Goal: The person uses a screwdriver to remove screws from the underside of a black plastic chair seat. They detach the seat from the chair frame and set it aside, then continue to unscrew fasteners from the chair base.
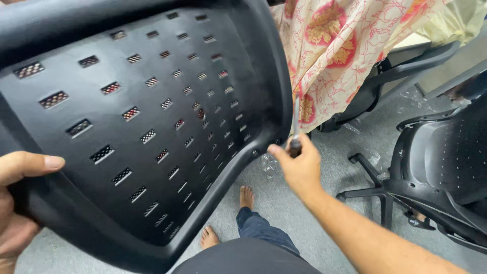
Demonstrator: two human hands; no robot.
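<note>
While left hand (15, 203) fingers grip it, slotted black plastic chair back (142, 116); right hand (299, 165) fingers around slim tool (294, 132).

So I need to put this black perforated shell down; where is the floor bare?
The grey floor is bare between the bare feet and the chair base, and at lower left under the shell. Right is crowded with an office chair; floral cloth hangs behind.
</note>
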